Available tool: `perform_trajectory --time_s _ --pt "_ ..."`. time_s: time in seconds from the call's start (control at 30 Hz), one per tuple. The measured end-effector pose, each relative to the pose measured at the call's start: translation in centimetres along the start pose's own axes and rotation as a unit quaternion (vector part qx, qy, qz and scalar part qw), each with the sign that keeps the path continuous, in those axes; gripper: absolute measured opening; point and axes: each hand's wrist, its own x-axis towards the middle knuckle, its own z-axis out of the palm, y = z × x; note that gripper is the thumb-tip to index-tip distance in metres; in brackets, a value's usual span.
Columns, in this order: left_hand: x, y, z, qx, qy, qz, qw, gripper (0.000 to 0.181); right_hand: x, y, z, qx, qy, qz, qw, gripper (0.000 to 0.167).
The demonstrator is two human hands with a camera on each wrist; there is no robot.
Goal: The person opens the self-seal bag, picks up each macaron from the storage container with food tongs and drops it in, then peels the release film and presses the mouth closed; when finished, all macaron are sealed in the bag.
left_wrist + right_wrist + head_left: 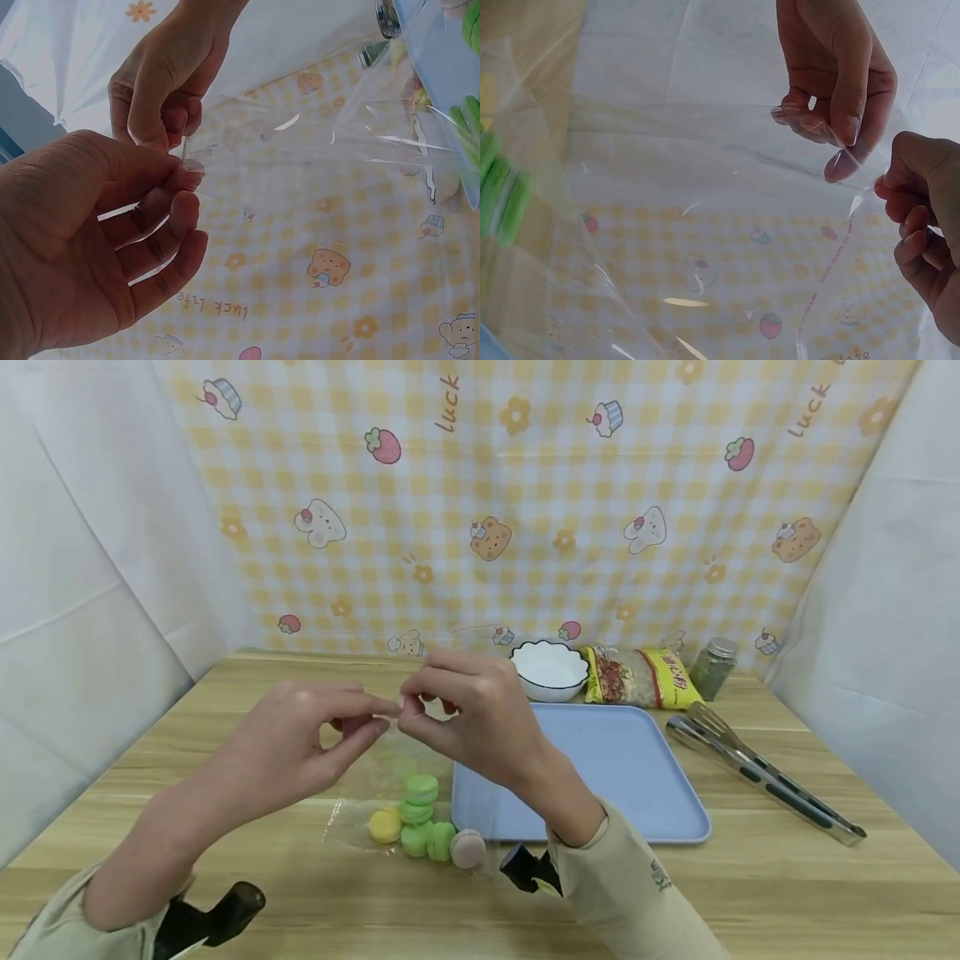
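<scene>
A clear plastic bag [667,172] hangs upright between my hands, with macarons at its bottom. In the head view these are several green macarons [421,789], a yellow macaron [386,825] and a greyish-purple macaron [468,849]. My left hand [296,735] pinches the bag's top edge between thumb and forefinger; its other fingers are loosely bent in the left wrist view. Close beside it, my right hand [480,714] pinches the same edge, where a strip with red print [832,262] runs down in the right wrist view.
A blue tray [600,768] lies right of the macarons. Behind it are a white scalloped bowl [550,670], a yellow printed food packet [641,678] and a glass jar of dried herbs [714,668]. Metal tongs [765,777] lie on the wooden table [300,893] at the right.
</scene>
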Motion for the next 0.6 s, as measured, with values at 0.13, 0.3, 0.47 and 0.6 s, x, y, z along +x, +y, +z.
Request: perform_trajectory --time_s 0.13,0.3,0.47,0.6 --pt "-0.06 -0.11 -0.12 -0.001 0.003 0.001 1.0 0.021 -0.06 0.14 0.29 0.017 0.016 0.007 0.9997 0.012" --pt "-0.05 -0.11 -0.2 -0.003 0.007 0.004 1.0 0.021 -0.27 0.34 0.61 0.027 0.034 0.016 0.9989 0.014" --pt "-0.09 -0.13 -0.25 -0.001 0.01 0.006 0.9999 0.021 -0.28 0.3 0.78 0.036 0.054 0.023 0.9976 0.014" --pt "-0.08 -0.18 -0.31 -0.005 0.018 0.005 0.9998 0.021 -0.32 0.34 0.97 0.035 0.072 0.026 0.9965 0.013"
